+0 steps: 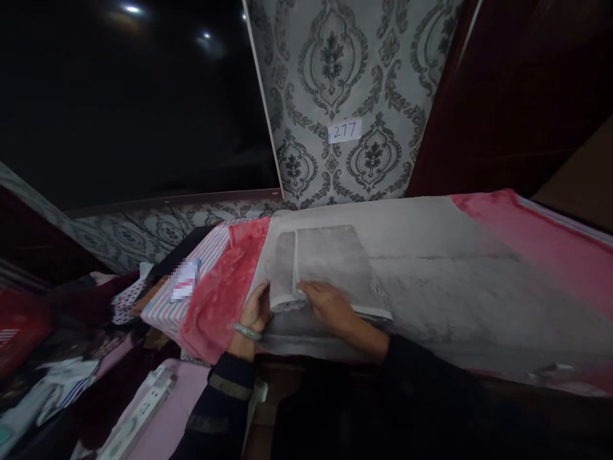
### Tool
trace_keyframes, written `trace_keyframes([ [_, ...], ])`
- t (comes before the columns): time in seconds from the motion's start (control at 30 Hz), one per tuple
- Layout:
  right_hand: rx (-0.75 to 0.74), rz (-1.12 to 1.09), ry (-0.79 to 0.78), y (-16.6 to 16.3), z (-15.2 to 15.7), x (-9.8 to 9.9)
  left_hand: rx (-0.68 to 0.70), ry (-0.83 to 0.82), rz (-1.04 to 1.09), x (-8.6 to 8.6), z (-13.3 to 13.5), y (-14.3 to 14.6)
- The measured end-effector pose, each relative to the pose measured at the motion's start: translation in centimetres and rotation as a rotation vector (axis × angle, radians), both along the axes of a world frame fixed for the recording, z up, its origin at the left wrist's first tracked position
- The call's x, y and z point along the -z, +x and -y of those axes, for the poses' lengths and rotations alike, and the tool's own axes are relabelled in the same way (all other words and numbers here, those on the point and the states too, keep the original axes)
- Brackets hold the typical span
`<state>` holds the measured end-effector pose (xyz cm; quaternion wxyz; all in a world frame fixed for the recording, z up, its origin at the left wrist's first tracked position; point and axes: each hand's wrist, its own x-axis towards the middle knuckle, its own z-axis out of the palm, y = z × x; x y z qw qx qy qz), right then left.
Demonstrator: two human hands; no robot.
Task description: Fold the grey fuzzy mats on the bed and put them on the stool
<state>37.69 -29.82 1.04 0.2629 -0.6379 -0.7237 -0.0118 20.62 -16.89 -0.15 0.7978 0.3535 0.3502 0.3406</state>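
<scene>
A grey towel (335,255) with pale edging lies folded on a grey cloth (431,255). Its left part is folded inward, leaving a pale-edged seam across the top. My left hand (256,311), with a pale green bangle at the wrist, grips the towel's left front corner between fingers and thumb. Reaching in from the right, my right hand (330,308) has its fingertips closed on the pale edge near the front. The underside of the towel is hidden.
Pink plush fabric (220,294) and a striped cloth (167,306) lie at the left. A power strip (143,409) rests on pink fabric, lower left, near piled clothes (62,383). Behind stand a large dark screen (143,108) and patterned wallpaper with a "277" label (345,130).
</scene>
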Motion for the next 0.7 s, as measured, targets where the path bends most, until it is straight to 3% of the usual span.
trace_keyframes([
  [0.13, -0.086, -0.109, 0.042, 3.9, 2.4, -3.8, 0.17, -0.07, 0.107, -0.3, -1.4, -0.1],
  [0.27, -0.188, -0.148, 0.079, 8.3, 7.6, -6.0, 0.247, -0.135, 0.114, 0.1, -2.3, 0.2],
  [0.37, -0.165, -0.171, 0.065, 10.8, 12.2, -6.2, 0.355, -0.15, 0.072, 0.3, -2.6, 0.6],
  [0.5, -0.129, -0.169, 0.18, 13.1, 17.3, -5.7, 0.454, -0.14, 0.012, 0.0, -3.2, 1.7],
  [0.7, 0.064, -0.088, 0.183, 15.5, 22.6, -5.6, 0.605, -0.151, -0.13, -0.2, -3.0, 5.5],
])
